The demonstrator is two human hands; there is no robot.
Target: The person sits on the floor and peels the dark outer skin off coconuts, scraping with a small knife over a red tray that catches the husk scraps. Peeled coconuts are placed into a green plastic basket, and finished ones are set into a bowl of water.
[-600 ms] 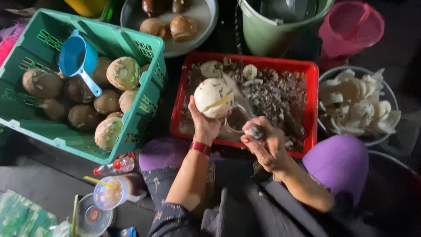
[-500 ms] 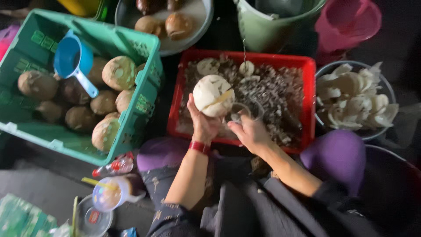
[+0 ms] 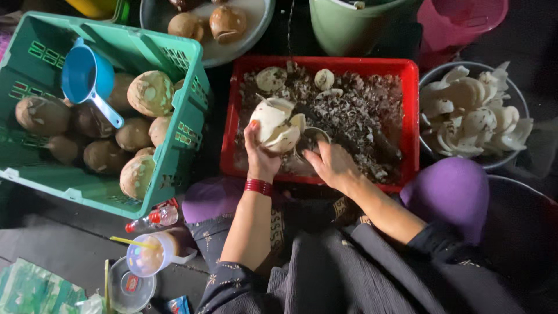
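Observation:
My left hand [image 3: 260, 156] grips a peeled white coconut [image 3: 275, 124] over the red crate [image 3: 410, 110]; pieces of its white flesh are split and lifting off. My right hand [image 3: 332, 166] is just to the right of it, closed around a curved metal scraping tool [image 3: 307, 139] whose loop touches the coconut's lower side. The red crate holds brown shell shavings [image 3: 354, 110] and two white pieces near its far edge. A red bracelet circles my left wrist.
A green crate [image 3: 180, 104] at left holds several brown coconuts and a blue scoop [image 3: 88, 78]. A bowl of white coconut pieces [image 3: 474, 113] sits at right. A plate with coconuts, a green bucket [image 3: 354, 26] and a pink bucket [image 3: 459, 20] stand behind. A drink cup [image 3: 148, 256] is at lower left.
The right hand moved from lower right up against the coconut with the tool. The coconut, whole before, now shows split pieces of flesh coming away.

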